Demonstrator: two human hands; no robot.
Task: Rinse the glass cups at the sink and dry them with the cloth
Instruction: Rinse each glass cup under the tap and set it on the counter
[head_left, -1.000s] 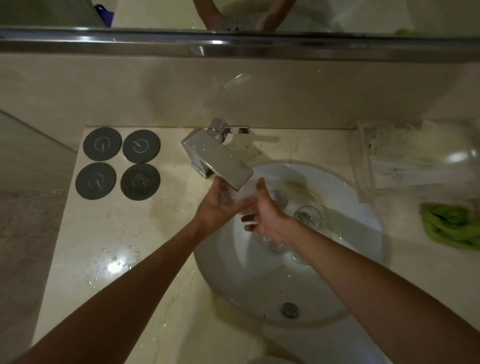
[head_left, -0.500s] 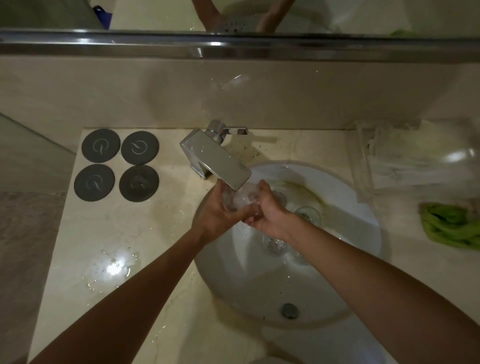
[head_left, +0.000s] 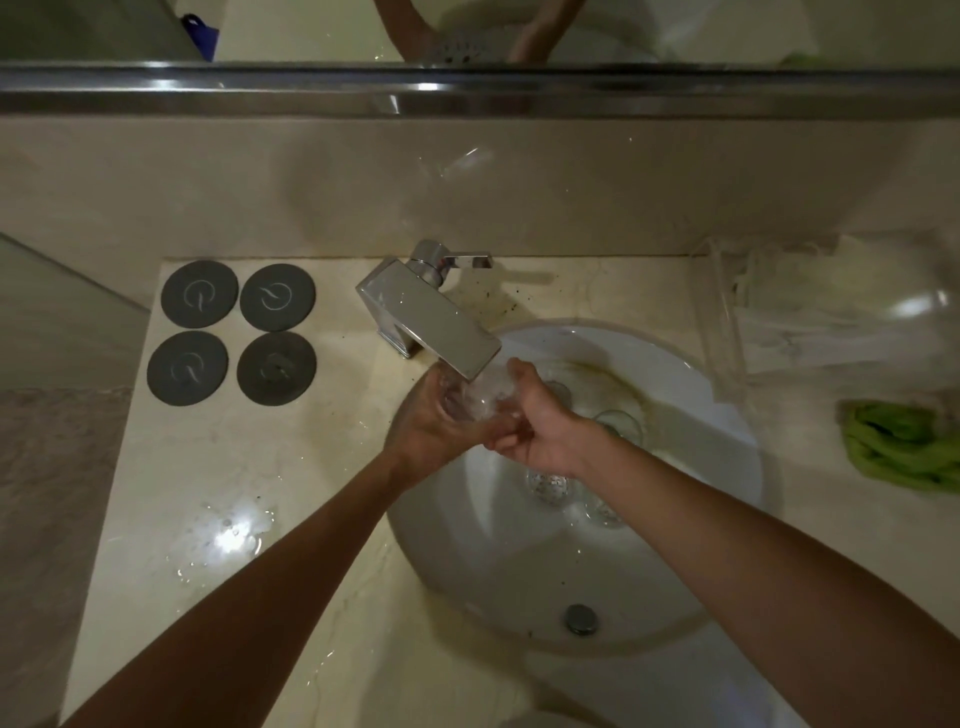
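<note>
L hand (head_left: 436, 421) is cupping a clear glass cup (head_left: 475, 397) from the left, fingers curled under and round it, holding it right below the chrome faucet (head_left: 428, 317) spout over the white sink (head_left: 727, 467). R hand (head_left: 540, 423) is gripping the same cup from the right, thumb up along its side, fingers curling in at the base, touching the L hand's fingertips. Water looks to be running into the cup, hard to tell w/ the blur. More glass cups are sitting in the basin: one (head_left: 618, 423) just beyond the R wrist, another (head_left: 548, 483) under the R forearm near the drain area, edges faint. Overflow hole (head_left: 581, 618) is showing on the near basin wall. Green cloth (head_left: 904, 447) is lying bunched on the countertop (head_left: 291, 467) at far R, well apart from the hands. Clear plastic tray (head_left: 831, 306) w/ white stuff is sitting behind the cloth. Four dark round coasters (head_left: 234, 332) are lying in a 2x2 block L of the faucet. Water puddle (head_left: 228, 535) is glinting on the counter near the L forearm. Mirror (head_left: 675, 26) along the top is reflecting the arms.
</note>
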